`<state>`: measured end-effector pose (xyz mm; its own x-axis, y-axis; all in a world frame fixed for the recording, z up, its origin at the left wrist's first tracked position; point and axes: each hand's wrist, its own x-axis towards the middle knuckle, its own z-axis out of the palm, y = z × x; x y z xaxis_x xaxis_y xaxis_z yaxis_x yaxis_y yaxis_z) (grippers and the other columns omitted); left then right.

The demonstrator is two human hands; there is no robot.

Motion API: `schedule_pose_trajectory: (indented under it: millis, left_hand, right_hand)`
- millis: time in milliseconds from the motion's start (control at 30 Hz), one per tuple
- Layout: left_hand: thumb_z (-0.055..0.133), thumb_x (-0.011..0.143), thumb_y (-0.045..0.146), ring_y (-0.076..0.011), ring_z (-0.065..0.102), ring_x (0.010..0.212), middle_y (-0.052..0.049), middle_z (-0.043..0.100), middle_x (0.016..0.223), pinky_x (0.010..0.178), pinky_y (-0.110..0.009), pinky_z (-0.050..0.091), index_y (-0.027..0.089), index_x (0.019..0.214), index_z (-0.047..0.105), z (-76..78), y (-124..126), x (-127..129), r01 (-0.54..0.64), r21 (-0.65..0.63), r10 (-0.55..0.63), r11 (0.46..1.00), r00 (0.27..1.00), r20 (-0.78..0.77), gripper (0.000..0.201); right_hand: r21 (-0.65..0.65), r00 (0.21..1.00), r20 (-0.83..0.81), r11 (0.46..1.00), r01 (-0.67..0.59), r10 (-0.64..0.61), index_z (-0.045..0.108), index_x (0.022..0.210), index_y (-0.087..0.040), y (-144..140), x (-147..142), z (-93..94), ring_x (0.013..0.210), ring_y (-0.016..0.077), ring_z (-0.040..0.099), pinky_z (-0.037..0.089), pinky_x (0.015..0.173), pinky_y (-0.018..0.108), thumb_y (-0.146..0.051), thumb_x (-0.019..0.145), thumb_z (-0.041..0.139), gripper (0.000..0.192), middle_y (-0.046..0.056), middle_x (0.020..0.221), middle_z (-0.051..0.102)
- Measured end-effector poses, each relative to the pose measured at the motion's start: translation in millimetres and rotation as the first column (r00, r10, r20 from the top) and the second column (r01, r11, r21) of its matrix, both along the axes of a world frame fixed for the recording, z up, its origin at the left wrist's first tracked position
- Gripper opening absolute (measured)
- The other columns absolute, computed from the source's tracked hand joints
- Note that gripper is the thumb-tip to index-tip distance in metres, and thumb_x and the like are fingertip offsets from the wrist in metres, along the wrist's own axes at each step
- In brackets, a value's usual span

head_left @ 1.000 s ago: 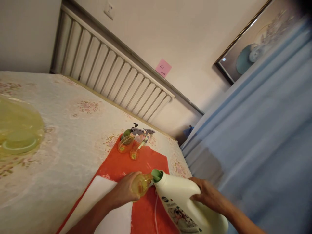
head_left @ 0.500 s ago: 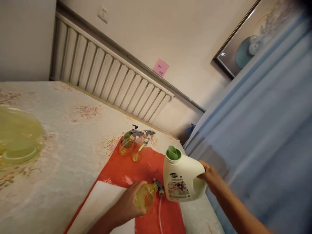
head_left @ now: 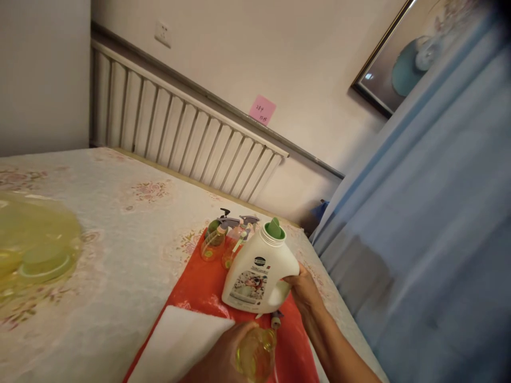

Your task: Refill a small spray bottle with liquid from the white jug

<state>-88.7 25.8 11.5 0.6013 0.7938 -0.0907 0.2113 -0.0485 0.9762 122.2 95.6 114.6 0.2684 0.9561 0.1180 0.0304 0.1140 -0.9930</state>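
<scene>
My right hand [head_left: 305, 287] is closed round the handle of a white detergent jug [head_left: 255, 268]. The jug leans to the right, its mouth uncapped with a green pour spout showing. In my left hand [head_left: 225, 351] is a clear, rounded bottle [head_left: 256, 354] with a yellowish tint, its open neck pointing up and right. The jug is above and beyond the bottle, the two apart. A loose grey spray head [head_left: 276, 319] lies on the red mat [head_left: 195, 282], just under the jug and partly hidden by it.
Clear spray bottles [head_left: 213, 244] stand at the mat's far end, partly behind the jug. A white cloth or sheet [head_left: 179, 340] lies on the mat's near left. A translucent yellow basin [head_left: 40, 239] is at the table's left. Blue curtain [head_left: 431, 239] hangs right, a radiator [head_left: 179, 122] behind.
The jug has moved left over the mat in my right hand and now leans to the right. My left hand and the bottle sit lower and farther right in view.
</scene>
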Motion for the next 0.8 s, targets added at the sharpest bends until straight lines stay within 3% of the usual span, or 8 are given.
schedule_pose_trajectory:
  millis: [333,600,800]
  left_hand:
    - [0.075,0.048,0.018,-0.0348,0.038,0.136,-0.013,0.042,0.149,0.115,-0.043,0.031,0.019,0.139,0.041,16.7,-4.5,-1.5,0.018,-0.031,-0.020,0.999,0.998,-0.057,0.097]
    - [0.078,0.045,0.018,-0.0351,0.040,0.134,-0.005,0.047,0.145,0.113,-0.040,0.033,0.028,0.136,0.044,8.0,0.2,-3.4,0.053,0.020,-0.052,0.998,0.998,-0.047,0.098]
    - [0.081,0.047,0.023,-0.0342,0.048,0.126,0.002,0.056,0.136,0.108,-0.037,0.040,0.034,0.128,0.051,6.0,1.7,-6.4,0.052,0.070,-0.056,0.996,0.997,0.053,0.087]
  right_hand:
    - [-0.023,0.994,-0.080,0.997,-0.078,0.076,0.068,0.087,-0.018,17.7,-41.8,-32.0,0.064,0.0177,0.060,0.048,0.065,0.029,-0.015,0.049,0.062,0.039,-0.002,0.074,0.072]
    - [-0.023,0.992,-0.038,0.993,-0.120,0.119,0.068,0.091,-0.019,20.0,-63.5,-50.1,0.067,0.0184,0.059,0.048,0.065,0.028,-0.017,0.053,0.061,0.039,-0.001,0.078,0.072]
    - [-0.020,0.993,-0.001,0.993,-0.119,0.119,0.065,0.090,-0.019,18.7,-65.1,-62.0,0.070,0.0183,0.060,0.048,0.066,0.028,-0.022,0.057,0.065,0.034,-0.001,0.080,0.071]
